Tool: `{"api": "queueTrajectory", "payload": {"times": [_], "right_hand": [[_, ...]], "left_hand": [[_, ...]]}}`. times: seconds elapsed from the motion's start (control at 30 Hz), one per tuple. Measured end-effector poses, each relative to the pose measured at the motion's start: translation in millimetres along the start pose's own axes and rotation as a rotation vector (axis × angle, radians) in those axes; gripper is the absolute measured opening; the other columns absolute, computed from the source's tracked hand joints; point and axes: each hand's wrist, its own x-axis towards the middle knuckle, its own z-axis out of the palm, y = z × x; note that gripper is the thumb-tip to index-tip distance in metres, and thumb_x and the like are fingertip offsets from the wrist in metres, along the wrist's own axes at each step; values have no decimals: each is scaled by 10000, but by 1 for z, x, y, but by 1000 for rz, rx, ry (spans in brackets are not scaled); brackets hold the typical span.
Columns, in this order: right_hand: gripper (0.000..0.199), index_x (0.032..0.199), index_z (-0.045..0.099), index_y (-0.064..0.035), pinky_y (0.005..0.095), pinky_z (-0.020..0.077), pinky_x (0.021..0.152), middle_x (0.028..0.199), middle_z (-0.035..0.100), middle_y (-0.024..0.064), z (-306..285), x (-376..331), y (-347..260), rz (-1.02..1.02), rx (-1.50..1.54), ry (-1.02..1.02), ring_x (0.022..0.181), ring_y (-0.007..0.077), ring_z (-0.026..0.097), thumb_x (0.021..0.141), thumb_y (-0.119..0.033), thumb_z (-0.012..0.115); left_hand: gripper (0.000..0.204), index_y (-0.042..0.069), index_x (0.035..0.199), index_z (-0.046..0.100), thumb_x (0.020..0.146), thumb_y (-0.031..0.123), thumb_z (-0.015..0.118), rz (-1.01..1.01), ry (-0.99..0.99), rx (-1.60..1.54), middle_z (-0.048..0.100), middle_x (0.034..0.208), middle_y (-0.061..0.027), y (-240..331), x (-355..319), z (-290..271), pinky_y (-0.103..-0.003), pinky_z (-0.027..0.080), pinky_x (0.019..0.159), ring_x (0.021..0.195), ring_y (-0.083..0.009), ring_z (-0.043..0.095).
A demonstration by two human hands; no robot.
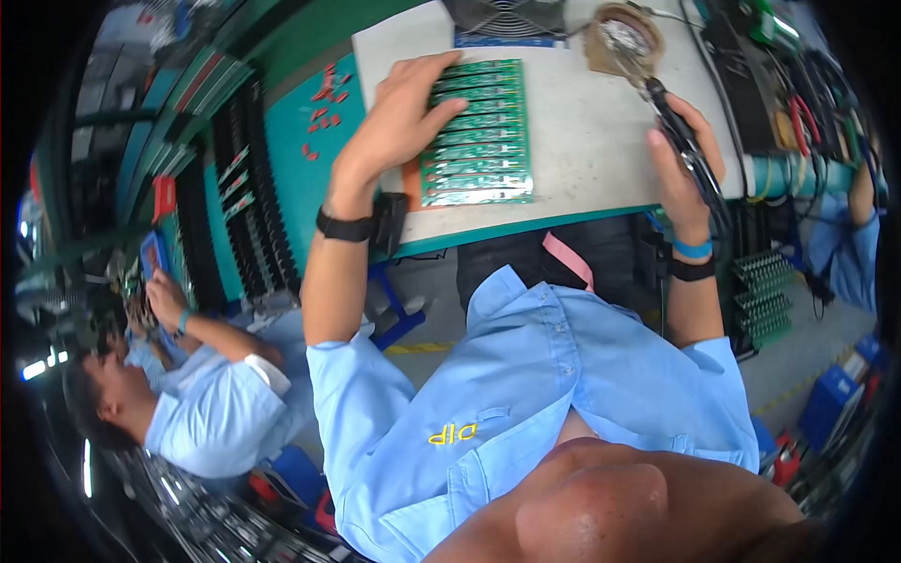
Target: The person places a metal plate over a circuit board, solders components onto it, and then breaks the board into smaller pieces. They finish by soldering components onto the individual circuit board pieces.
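My left hand [404, 108] lies over the left edge of a green panel of circuit boards [483, 141], thumb and fingers apart and stretched across it. The panel is made of several narrow boards in rows and rests flat on a white work surface. In my right hand [683, 164] is a soldering iron [683, 139] with a black handle, the fingers wrapped round it. Its metal end points into a round brownish dish [624, 39] with shiny metallic stuff inside. What exactly fills the dish I cannot make out.
A fan with a round grille [507, 21] stands behind the panel. Small red parts [324, 117] lie scattered on a green mat at left, near black racks [246, 178]. Cables and pliers [804, 122] crowd the right side. Another person [211, 403] works at left.
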Motion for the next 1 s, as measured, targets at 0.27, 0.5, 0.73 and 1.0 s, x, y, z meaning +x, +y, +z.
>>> {"api": "queueTrajectory", "payload": {"times": [0.27, 0.5, 0.73, 1.0], "right_hand": [[434, 1347, 627, 13, 269, 519, 930, 1130, 722, 105, 1, 2, 1, 39, 11, -10, 1032, 148, 678, 936, -64, 745], [437, 1359, 615, 18, 270, 515, 937, 1135, 718, 109, -1, 1, 7, 89, 10, -11, 1033, 148, 674, 948, -65, 737], [427, 1367, 605, 25, 272, 511, 952, 1137, 717, 118, -2, -1, 3, 94, 21, -37, 1042, 153, 672, 963, -57, 717], [427, 1341, 621, 17, 267, 529, 893, 1108, 711, 103, -3, -6, 7, 86, 4, -26, 988, 138, 667, 941, -61, 750]], "left_hand": [[614, 70, 1492, 504, 943, 239, 722, 24, -61, -52, 597, 1409, -174, 16, -9, 3, -468, 346, 1137, 1316, -366, 515], [601, 32, 1493, 495, 956, 181, 721, 26, 65, 30, 584, 1434, -196, 49, -52, -8, -428, 401, 1145, 1370, -353, 511], [524, 18, 1349, 608, 882, 171, 789, -265, 381, -445, 661, 1309, -187, 54, -133, 26, -457, 442, 1095, 1244, -380, 604], [442, -18, 1203, 676, 822, 146, 831, -117, 490, -101, 715, 1183, -179, 61, -121, 34, -454, 515, 996, 1121, -364, 675]]}}
